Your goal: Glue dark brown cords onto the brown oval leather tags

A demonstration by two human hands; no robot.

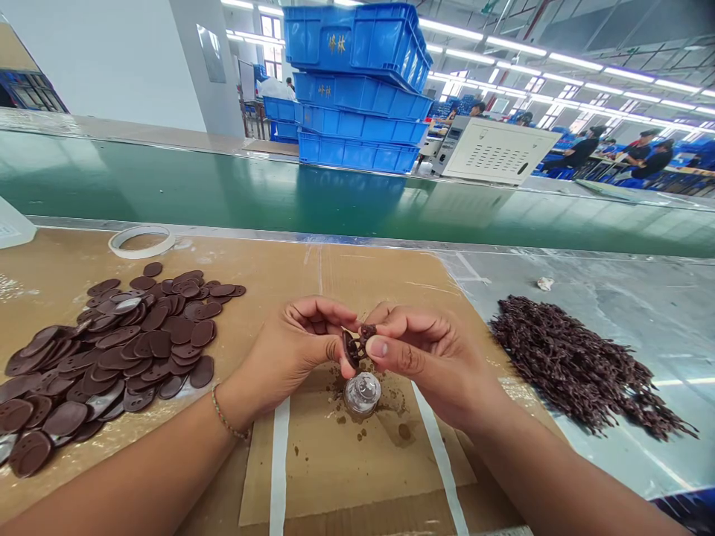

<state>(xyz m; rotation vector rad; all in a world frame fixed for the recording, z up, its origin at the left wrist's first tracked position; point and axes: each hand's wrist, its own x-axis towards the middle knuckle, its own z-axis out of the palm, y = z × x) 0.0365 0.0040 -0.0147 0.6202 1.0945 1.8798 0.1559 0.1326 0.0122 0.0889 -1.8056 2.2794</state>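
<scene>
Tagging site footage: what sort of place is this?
Probably a factory floor doing manual assembly. It shows a green conveyor belt, stacked blue plastic crates, and workers seated at benches in a large hall.

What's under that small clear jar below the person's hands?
The small clear jar stands on a brown-smeared cardboard sheet; its base hides the spot directly beneath.

Two bare forearms (139, 465), a thin beaded bracelet (226, 414) circling the left wrist (241, 393).
</scene>
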